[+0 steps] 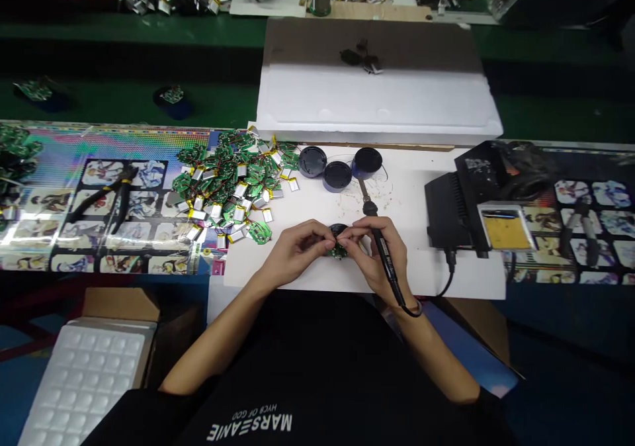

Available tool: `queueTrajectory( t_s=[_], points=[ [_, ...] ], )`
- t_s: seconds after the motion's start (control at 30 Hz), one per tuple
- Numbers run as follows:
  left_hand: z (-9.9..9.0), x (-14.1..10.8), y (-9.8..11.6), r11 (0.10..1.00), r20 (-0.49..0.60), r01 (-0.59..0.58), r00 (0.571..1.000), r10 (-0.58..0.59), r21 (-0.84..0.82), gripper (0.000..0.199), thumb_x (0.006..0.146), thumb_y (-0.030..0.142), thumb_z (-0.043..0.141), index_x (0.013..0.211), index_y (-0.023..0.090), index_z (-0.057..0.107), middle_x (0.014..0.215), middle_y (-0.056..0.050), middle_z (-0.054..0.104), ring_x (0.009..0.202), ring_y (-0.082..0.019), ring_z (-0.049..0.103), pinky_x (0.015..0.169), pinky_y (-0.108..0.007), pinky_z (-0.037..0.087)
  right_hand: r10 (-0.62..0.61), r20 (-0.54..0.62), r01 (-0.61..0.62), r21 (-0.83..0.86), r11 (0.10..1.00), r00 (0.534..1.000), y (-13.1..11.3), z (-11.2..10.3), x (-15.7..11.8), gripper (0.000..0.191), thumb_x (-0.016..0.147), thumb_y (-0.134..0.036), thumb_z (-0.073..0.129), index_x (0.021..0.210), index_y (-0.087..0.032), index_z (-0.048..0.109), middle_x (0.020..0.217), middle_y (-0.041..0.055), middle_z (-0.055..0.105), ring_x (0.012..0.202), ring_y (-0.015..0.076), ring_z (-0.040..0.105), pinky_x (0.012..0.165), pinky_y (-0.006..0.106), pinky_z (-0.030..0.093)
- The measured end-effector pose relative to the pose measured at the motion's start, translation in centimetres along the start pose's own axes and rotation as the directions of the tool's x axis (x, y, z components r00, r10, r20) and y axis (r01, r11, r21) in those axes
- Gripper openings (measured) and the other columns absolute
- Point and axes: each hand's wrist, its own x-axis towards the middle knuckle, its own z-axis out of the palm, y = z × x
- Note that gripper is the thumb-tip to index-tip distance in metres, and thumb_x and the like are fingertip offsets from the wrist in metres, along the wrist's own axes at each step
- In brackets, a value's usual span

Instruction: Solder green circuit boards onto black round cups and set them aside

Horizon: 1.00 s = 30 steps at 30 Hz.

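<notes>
A small green circuit board [338,252] with a dark round part [338,228] at its back lies between my two hands, in front of my body. My left hand [301,251] pinches its left side between thumb and fingertips. On the other side, my right hand [380,251] is closed, with a black soldering iron [385,261] held across it, tip pointing away from me. The right thumb and fingertips also meet at the board. Fingers cover much of the board. Beyond the hands stand three dark round cups [312,162], close together.
Left of my hands is a heap of green boards [233,175] with silver battery cells. A soldering station [449,211] with a yellow sponge [506,229] stands on the right. White foam [377,102] spans the back. Pliers [122,194] lie far left, cutters [580,231] far right.
</notes>
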Motion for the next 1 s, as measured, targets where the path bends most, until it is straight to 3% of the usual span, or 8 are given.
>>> queueTrajectory(
  t_s=[0.2, 0.37, 0.7, 1.0],
  points=[
    [0.0, -0.1, -0.3, 0.989, -0.016, 0.068, 0.997, -0.070, -0.132, 0.021, 0.101, 0.038, 0.078, 0.100, 0.017, 0.075, 0.095, -0.004, 0.072, 0.085, -0.013, 0.063, 0.079, -0.024, 0.049, -0.046, 0.006, 0.046, -0.085, 0.995, 0.999, 0.2, 0.0, -0.4, 0.028, 0.094, -0.021, 0.083, 0.112, -0.027, 0.063, 0.095, -0.0011, 0.081, 0.083, 0.0151, 0.078, 0.078, 0.029, 0.062],
    [0.5, 0.0, -0.2, 0.988, -0.068, 0.067, 0.995, -0.077, -0.138, 0.024, 0.100, 0.039, 0.079, 0.098, 0.016, 0.074, 0.090, -0.004, 0.072, 0.081, -0.013, 0.063, 0.075, -0.024, 0.049, -0.140, -0.035, 0.130, -0.204, 0.970, 0.990, 0.2, 0.4, -0.9, 0.030, 0.094, -0.019, 0.082, 0.115, -0.027, 0.063, 0.093, -0.0013, 0.079, 0.083, 0.0157, 0.080, 0.076, 0.029, 0.064],
    [0.8, -0.3, 0.4, 0.999, -0.108, 0.030, 0.994, -0.026, 0.032, 0.027, 0.102, 0.043, 0.075, 0.098, 0.017, 0.072, 0.093, -0.006, 0.071, 0.085, -0.016, 0.065, 0.078, -0.027, 0.049, -0.136, -0.075, 0.122, -0.166, 0.978, 0.988, 0.7, 1.0, -1.0, 0.036, 0.092, -0.017, 0.082, 0.120, -0.027, 0.061, 0.094, -0.0022, 0.079, 0.082, 0.0150, 0.077, 0.077, 0.030, 0.062],
    [1.8, -0.3, -0.3, 0.991, -0.195, 0.030, 0.979, -0.056, -0.133, 0.029, 0.099, 0.044, 0.078, 0.094, 0.017, 0.068, 0.087, -0.003, 0.067, 0.080, -0.014, 0.060, 0.074, -0.026, 0.048, -0.117, -0.128, 0.096, -0.160, 0.982, 0.985, 0.4, 1.8, -0.9, 0.034, 0.092, -0.020, 0.081, 0.118, -0.026, 0.060, 0.090, -0.0018, 0.080, 0.078, 0.0151, 0.075, 0.076, 0.032, 0.062]
  ],
)
